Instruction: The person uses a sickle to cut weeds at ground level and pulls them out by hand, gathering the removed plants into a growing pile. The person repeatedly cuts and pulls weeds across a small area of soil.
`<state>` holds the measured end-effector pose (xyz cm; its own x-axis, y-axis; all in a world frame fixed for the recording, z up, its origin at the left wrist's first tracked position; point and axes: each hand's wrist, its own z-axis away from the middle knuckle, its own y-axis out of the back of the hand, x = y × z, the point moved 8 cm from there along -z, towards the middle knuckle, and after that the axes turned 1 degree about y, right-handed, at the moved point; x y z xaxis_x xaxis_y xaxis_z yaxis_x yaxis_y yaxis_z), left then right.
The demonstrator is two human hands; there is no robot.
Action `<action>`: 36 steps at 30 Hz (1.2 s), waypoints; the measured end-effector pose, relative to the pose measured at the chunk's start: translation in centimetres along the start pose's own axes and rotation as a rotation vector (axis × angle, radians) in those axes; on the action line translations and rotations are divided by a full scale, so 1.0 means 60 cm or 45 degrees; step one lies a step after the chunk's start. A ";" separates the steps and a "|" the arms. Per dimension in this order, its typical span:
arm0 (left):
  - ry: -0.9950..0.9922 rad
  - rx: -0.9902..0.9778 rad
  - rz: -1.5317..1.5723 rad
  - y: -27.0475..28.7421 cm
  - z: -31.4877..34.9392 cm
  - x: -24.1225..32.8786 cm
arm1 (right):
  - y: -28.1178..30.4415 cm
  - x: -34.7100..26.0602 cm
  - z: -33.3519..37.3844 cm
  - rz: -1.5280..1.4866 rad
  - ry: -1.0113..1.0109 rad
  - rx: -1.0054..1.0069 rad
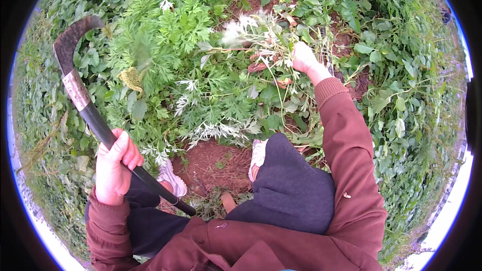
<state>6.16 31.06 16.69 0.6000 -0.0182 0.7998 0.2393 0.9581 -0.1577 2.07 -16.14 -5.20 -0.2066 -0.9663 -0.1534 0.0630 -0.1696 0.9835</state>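
Observation:
My left hand is wrapped round the dark handle of a sickle. Its rusty hooked blade points up and curls to the right, over the leaves at the far left. On the right, my right hand is closed on a bunch of uprooted weeds, with pale leaf undersides and thin stems. The bunch spreads to the left of my fist and is partly blurred. Below it, long stems trail down among leafy green plants. The fingertips of my right hand are mostly hidden by the weeds.
Bare reddish soil lies between my two shoes, with dry stalks on it. Another soil patch shows right of my right hand. Dense vines cover the right side, and more foliage grows at the left.

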 end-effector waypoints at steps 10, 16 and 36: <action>-0.030 -0.047 -0.004 -0.010 0.007 0.003 | 0.057 -0.041 0.005 0.183 -0.025 -0.040; -0.028 -0.050 0.015 -0.007 0.007 0.005 | 0.058 -0.042 0.003 0.235 0.008 -0.054; -0.032 -0.070 -0.001 0.007 0.016 0.009 | 0.071 0.076 0.014 -0.354 -0.390 0.498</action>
<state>5.86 31.73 17.63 0.5804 -0.0107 0.8143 0.2818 0.9408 -0.1885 0.55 -21.12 -1.61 -0.4412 -0.7855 -0.4340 -0.3886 -0.2687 0.8814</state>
